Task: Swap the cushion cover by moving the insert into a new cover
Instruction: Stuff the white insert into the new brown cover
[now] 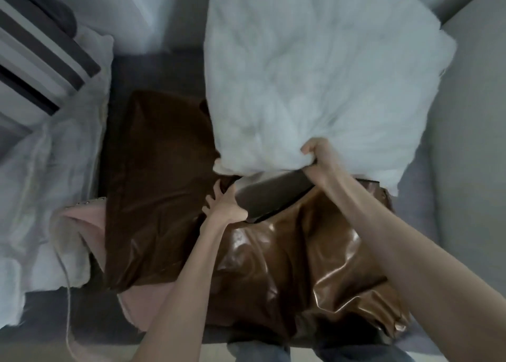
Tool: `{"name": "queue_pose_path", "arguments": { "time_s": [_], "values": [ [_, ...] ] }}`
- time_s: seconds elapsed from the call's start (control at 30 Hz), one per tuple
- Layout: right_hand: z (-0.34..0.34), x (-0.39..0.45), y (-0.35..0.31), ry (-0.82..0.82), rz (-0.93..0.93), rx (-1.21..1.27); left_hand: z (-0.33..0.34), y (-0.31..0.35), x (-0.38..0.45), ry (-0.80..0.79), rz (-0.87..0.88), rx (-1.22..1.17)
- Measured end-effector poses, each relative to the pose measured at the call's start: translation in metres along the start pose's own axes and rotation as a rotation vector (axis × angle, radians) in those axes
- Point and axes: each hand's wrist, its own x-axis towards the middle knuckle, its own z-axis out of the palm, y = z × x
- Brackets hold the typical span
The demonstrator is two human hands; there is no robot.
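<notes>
Your right hand (pixel 319 159) has its fingers curled into the near edge of the white cushion insert (pixel 323 74), pinching a bunch of it just above the mouth of the glossy brown cover (pixel 295 266), while your left hand (pixel 226 204) grips the left lip of that same opening with fingers hooked over the fabric and holds it apart, so a dark gap shows between your two hands. The grey sofa seat (pixel 419 211) carries everything: the insert, the biggest thing here, lies over the far right part of the seat toward the backrest, its near edge touching the opening; the glossy cover lies crumpled at the near edge of the seat in front of you; a darker matt brown cover (pixel 156 170) lies flat in the middle, just left of the insert and overlapping the glossy one. I can't tell which of the two brown covers is the new one. A pink fabric piece (pixel 87 219) pokes out from under the matt cover at its left side, and white bedding (pixel 41 183) with a striped cushion (pixel 41 60) above it fills the left end. From how the insert's edge meets the open mouth, this looks like the stuffing step, barely begun. Next you will likely need to keep the mouth wide with your left hand, fold or squeeze the insert's near corners, and feed them into the gap before working the bulk in.
</notes>
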Motion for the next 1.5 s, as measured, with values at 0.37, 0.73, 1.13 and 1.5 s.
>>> {"name": "queue_pose_path", "arguments": {
  "time_s": [0.37, 0.73, 1.13, 1.5],
  "values": [
    [-0.059, 0.028, 0.098, 0.401, -0.111, -0.789, 0.012, -0.069, 0.010, -0.017, -0.055, -0.443],
    [-0.125, 0.022, 0.083, -0.273, -0.036, -1.541, 0.031, -0.026, -0.014, 0.664, -0.085, -0.466],
    [-0.169, 0.076, 0.051, -0.191, -0.524, -2.443, 0.095, 0.096, 0.008, 0.579, 0.764, 0.426],
    [-0.204, 0.084, 0.029, -0.424, -0.383, -2.439, 0.115, 0.109, 0.048, 0.591, 0.533, 0.556]
  ]
}}
